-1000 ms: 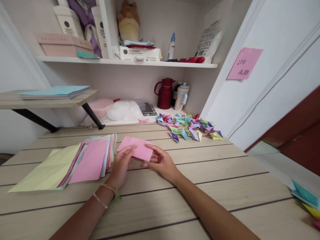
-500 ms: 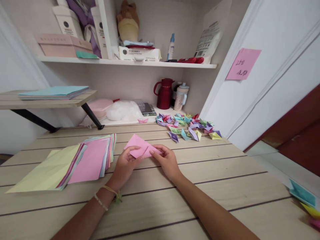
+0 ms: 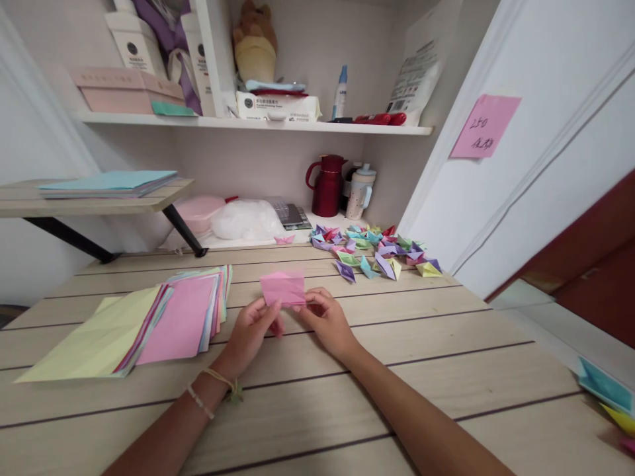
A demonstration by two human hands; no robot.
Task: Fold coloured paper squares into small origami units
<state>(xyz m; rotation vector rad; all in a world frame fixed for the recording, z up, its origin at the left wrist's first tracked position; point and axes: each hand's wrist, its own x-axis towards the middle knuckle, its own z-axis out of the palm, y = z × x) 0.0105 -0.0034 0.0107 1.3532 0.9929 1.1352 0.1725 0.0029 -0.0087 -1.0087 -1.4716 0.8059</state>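
Observation:
Between my two hands is a folded pink sheet of paper (image 3: 282,288), held just over the tabletop with a wide rectangular face toward me. My left hand (image 3: 255,325) pinches its lower left part between thumb and fingers. At the lower right corner, my right hand (image 3: 326,320) is closed on the same paper, its fingers behind and thumb in front. Left of my hands lie stacks of coloured paper, a pink sheet (image 3: 181,317) on one and a yellow sheet (image 3: 99,337) on the other.
Many folded paper boats (image 3: 381,251) cluster at the table's back right, and a single pink boat (image 3: 284,239) sits at the back edge. A small raised shelf (image 3: 178,188) with blue paper (image 3: 109,180) stands at left. Behind are a red jug (image 3: 327,188) and a cup (image 3: 360,193).
The pink paper has turned in my hands, from a pointed, slanted shape to a level rectangle. My left fingers have shifted lower on it; my right hand stays nearly in place.

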